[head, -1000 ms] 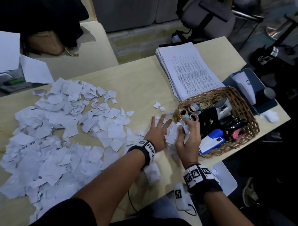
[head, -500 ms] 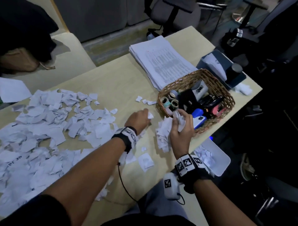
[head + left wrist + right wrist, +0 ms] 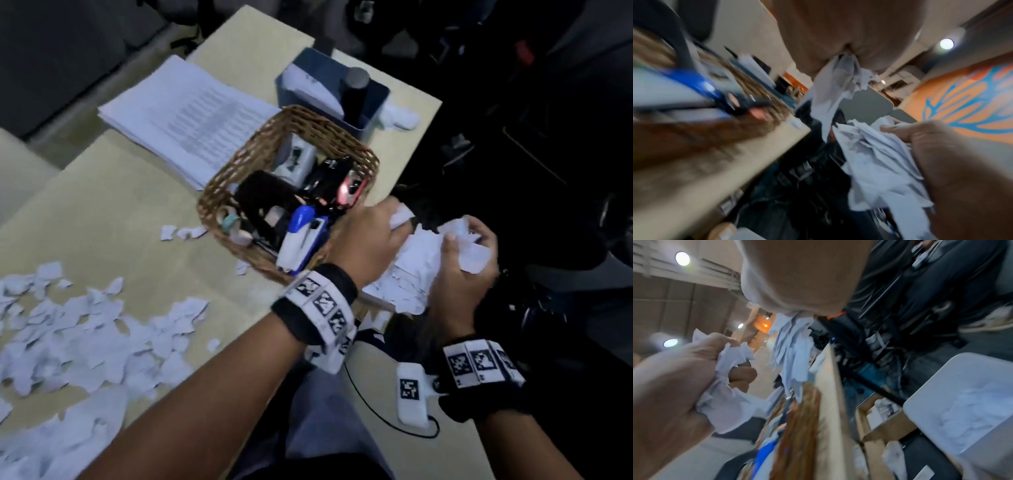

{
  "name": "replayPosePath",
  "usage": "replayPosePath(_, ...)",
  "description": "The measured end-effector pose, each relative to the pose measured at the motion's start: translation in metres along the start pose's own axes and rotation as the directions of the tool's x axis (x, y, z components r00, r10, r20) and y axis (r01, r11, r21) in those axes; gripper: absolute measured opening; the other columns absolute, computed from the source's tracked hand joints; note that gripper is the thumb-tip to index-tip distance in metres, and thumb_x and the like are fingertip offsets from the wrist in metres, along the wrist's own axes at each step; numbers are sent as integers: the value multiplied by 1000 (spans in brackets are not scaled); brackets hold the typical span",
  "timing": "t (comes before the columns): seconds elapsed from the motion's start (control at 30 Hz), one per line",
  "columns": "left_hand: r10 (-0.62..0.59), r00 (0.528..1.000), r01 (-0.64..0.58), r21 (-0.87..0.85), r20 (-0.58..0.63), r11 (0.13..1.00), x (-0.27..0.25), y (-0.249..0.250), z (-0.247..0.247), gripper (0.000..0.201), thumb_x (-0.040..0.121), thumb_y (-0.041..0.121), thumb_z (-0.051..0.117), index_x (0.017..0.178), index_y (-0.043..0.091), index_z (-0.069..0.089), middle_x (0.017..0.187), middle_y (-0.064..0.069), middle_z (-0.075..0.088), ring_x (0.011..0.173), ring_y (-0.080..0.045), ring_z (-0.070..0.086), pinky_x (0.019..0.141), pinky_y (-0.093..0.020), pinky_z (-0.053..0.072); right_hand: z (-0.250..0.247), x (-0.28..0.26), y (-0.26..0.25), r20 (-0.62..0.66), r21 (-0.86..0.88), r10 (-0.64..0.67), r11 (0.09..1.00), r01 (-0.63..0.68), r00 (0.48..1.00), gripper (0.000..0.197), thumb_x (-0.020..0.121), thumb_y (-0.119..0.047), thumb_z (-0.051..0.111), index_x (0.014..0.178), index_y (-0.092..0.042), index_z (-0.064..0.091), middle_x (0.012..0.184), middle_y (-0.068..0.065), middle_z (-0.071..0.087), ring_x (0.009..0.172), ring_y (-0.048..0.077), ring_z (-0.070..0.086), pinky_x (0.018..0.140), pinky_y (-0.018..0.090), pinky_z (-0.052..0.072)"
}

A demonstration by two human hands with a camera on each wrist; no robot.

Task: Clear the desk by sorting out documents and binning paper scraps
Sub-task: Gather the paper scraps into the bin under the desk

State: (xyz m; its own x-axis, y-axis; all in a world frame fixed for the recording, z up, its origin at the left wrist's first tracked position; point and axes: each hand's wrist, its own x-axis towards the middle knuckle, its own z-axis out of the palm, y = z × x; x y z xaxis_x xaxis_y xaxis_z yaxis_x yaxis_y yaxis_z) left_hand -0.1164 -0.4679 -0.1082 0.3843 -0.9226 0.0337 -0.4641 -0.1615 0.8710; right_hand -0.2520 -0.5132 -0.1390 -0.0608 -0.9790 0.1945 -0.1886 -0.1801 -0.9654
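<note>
Both hands hold bunches of torn white paper scraps just past the desk's right edge, right of the wicker basket (image 3: 342, 145). My left hand (image 3: 376, 233) grips a crumpled wad (image 3: 401, 216) in its fist; in the left wrist view its scraps (image 3: 838, 81) hang from the palm. My right hand (image 3: 459, 260) clutches a larger bunch (image 3: 474, 255). More white scraps (image 3: 411, 270) show between and below the hands. A white bin (image 3: 931, 386) with scraps inside stands on the floor beside the desk. A big pile of scraps (image 3: 68, 335) covers the desk's left part.
A stack of printed documents (image 3: 185, 116) lies behind the basket, which holds staplers and tape rolls. A blue desk organiser (image 3: 375, 99) stands at the far right corner, a crumpled tissue (image 3: 400, 118) beside it. Dark chairs and cardboard boxes (image 3: 885, 418) crowd the floor on the right.
My left hand closed on scraps from the desk. Both hands then carried their scraps rightward, from in front of the basket to beyond the desk edge. The view turned right.
</note>
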Motion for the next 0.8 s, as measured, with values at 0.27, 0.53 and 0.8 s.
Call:
replayPosePath(0.27,-311,912,328,-22,269,944,60,-68,188,20,93,19,55,100,2,61,96,-27,65,91,-42,59,74,-43,44,-49,56,189,-115,-146,147,976,-163,983,22,92,-4,57,104,-22,58,94,-10,61,84,-2,58,77,16,47)
replayPosePath(0.53,-680,657,549,410,325,728,94,-283,300,38,102,20,40,127,-3,54,134,-21,53,126,-33,49,100,-32,34,0,71,396,460,-568,196,815,118,866,37,86,-23,42,108,-3,63,108,13,60,102,26,55,91,20,36)
replayPosePath(0.8,-702,650,636,299,291,712,113,-323,322,38,102,12,31,132,2,51,140,-18,50,132,-30,44,107,-37,32,26,90,460,856,-496,284,684,535,431,36,88,-23,63,122,-17,54,122,11,51,110,34,53,86,47,49)
